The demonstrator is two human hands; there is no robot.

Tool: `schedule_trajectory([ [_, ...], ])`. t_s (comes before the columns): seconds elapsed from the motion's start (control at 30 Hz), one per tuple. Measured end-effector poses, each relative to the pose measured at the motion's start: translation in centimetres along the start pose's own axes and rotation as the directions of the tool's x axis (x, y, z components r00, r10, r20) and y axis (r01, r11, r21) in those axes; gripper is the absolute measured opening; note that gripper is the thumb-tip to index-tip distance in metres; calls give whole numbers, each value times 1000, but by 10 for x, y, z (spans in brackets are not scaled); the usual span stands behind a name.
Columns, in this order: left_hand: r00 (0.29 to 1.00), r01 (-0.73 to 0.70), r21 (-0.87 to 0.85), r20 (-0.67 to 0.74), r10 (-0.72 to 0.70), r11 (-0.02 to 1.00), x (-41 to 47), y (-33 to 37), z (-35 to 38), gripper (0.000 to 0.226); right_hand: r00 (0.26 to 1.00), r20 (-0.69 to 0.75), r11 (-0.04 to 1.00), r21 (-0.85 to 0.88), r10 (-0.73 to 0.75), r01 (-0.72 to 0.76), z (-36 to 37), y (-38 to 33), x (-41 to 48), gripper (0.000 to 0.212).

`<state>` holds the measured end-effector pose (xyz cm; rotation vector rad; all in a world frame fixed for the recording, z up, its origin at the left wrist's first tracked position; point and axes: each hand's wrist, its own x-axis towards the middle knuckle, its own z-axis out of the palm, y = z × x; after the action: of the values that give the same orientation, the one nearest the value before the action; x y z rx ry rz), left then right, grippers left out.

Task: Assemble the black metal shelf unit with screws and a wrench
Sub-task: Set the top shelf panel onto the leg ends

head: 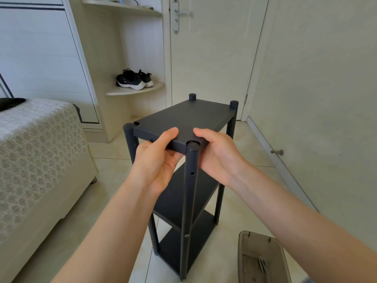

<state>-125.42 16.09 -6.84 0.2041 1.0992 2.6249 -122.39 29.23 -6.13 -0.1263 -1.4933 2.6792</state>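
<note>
Seemingly, my left hand (157, 160) and right hand (218, 154) both pinch the top shelf panel (183, 117), thumbs on top, though the fingers beneath are hidden.

No text or number is legible; the black sneaker (130, 79) bears a small white mark.

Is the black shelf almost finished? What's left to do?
Nearly. Done: the shelf unit stands on its four posts with the lower levels in, and a screw sits in the near post. In hand: the left hand and right hand grip the top shelf at its near corner. Left: a hole higher in that post is empty, so the top shelf likely needs screwing.
</note>
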Motion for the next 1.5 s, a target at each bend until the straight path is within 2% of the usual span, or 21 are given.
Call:
schedule_trajectory([
  [0.23, 1000, 23, -25, 13, -23, 999, -1, -5, -3, 23, 1000, 10, 1000, -10, 8, -8, -2, 1, -1, 34],
  [0.4, 1000, -5, 10, 27, 5, 1000, 0, -2, -2, 15, 999, 28, 999, -35, 20, -19, -3, 0, 0, 34],
  [0.5, 999, 8, 0, 31, -8, 1000, 0, -2, -3, 19, 999, -41, 978, -208, 23, -31, -5, -4, -2, 36],
  [0.57, 999, 15, -7, 30, -14, 1000, 1, -2, -3, 20, 992, -119, 897, -434, 35, -83, -5, -8, -6, 40],
  [0.63, 999, 15, -7, 35, -15, 1000, 2, -1, -4, 18, 987, -146, 796, -590, 61, -136, -4, -10, -13, 51],
  [0.77, 1000, 7, 20, 20, -8, 1000, 3, -1, -4, 6, 994, -46, 673, -733, 99, -101, -1, -3, -29, 65],
  [0.87, 1000, -7, 17, -1, 7, 1000, 3, -1, -3, 5, 997, 60, 616, -788, 44, 20, -1, 3, -37, 45],
  [0.97, 1000, -14, -11, -3, 13, 1000, 3, -2, -2, 15, 996, 81, 512, -854, -39, 89, -3, 8, -40, 22],
  [1.13, 1000, -5, -55, -17, 4, 998, 5, -3, 1, 13, 994, 92, 490, -864, -63, 111, -6, 9, -39, 16],
  [1.37, 999, 9, -60, -32, -11, 998, 6, -9, 0, 10, 995, 72, 549, -830, -63, 95, -11, 8, -39, 20],
  [1.5, 1000, 8, -59, -30, -9, 998, 7, -9, -3, 8, 997, 42, 621, -780, -61, 71, -13, 11, -37, 18],
])
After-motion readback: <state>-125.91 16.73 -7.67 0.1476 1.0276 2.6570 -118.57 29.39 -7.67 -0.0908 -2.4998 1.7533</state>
